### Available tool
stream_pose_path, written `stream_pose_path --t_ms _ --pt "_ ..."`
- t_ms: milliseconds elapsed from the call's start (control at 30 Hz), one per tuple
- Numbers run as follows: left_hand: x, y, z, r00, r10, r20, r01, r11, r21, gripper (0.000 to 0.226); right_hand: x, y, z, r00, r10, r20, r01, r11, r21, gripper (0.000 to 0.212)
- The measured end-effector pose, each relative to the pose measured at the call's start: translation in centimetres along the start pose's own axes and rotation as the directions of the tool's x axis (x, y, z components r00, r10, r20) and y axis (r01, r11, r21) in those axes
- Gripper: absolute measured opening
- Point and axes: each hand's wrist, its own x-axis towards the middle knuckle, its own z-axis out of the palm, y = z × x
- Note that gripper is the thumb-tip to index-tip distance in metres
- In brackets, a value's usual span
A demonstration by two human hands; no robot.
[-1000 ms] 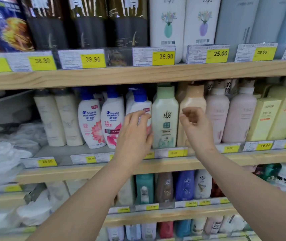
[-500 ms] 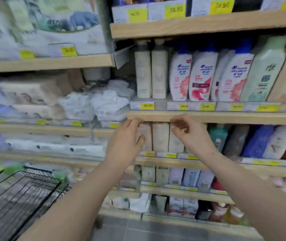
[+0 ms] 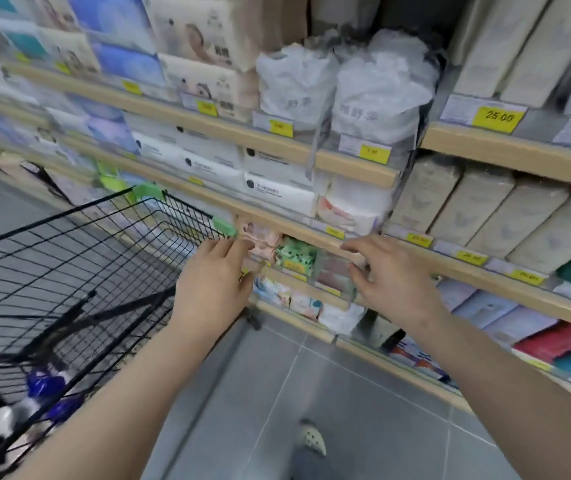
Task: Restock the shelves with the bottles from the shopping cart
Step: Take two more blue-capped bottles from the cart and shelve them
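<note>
A: How far along does the restock look?

B: Partway at best. Both hands are empty. The left hand (image 3: 213,285) hangs mid-frame just right of the black wire shopping cart (image 3: 79,271), fingers loosely spread and gripping nothing. The right hand (image 3: 389,282) is level with it, right of centre, fingers apart and relaxed, in front of the wooden shelf edge (image 3: 312,233); whether it touches the edge cannot be told.

A: And the bottles?

B: At least a couple remain in the cart. In the lower left corner of the frame, blurred blue-capped white bottles (image 3: 39,393) lie at the cart's bottom. How many there are cannot be counted through the blur and the wire.

A: So neither grip is closed on anything?

B: Correct, both grips are open. The person's arms reach forward over the grey tiled floor (image 3: 312,393).

A: What sits on the shelves here?

B: Tissue packs (image 3: 208,57) at upper left, white bagged goods (image 3: 374,95) at upper centre, cream boxes (image 3: 485,216) at right. No bottle row shows in this stretch.

A: What is left, then?

B: Likely a reach into the cart for the next bottle, then carrying it to its shelf.
</note>
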Motion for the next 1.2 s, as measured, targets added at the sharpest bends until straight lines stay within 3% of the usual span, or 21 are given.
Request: stream_pose_path --t_ms 400,767,967,1200 --pt "1.2 -7.3 4.7 0.945 -0.296 0.138 0.297 0.955 0.016 0.034 7.6 -1.4 7.7 0.938 -0.005 0.346 -0.025 0.996 0.081 0.033" --pt "-3.2 -18.7 3.3 0.759 -0.608 0.234 0.618 0.785 0.035 0.039 12.4 -10.3 14.7 0.854 -0.162 0.495 0.119 0.986 0.117 0.034" --pt "-6.9 -27.8 2.4 0.670 -0.656 0.348 0.676 0.732 0.078 0.038 13.3 -17.8 19.6 0.809 -0.210 0.549 0.148 0.977 0.156 0.032" --pt "-12.1 -36.4 3.3 0.575 -0.641 0.508 0.699 0.708 0.103 0.038 13.2 -27.1 25.6 0.664 -0.312 0.680 0.267 0.948 0.174 0.037"
